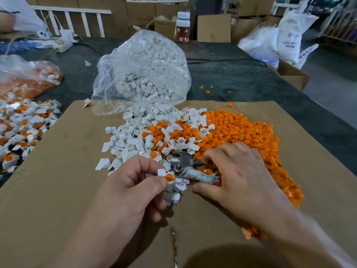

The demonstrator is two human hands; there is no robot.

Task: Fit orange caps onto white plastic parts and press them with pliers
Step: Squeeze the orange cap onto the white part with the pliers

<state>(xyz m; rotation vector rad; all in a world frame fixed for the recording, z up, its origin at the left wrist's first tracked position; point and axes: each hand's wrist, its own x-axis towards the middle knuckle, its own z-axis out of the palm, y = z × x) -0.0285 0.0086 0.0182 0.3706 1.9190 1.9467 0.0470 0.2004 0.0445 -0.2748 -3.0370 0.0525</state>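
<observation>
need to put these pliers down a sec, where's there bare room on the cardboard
Bare cardboard lies between the white parts and the finished pile at left, and along the near edge. The middle and right are crowded with white parts and orange caps.

My left grip (135,182) sits low and central, thumb and forefinger pinching a capped white part (161,172). My right grip (237,175) lies palm-down just beside it, fingers and thumb curled round the pliers (184,161). Both forearms reach in from below.
</observation>
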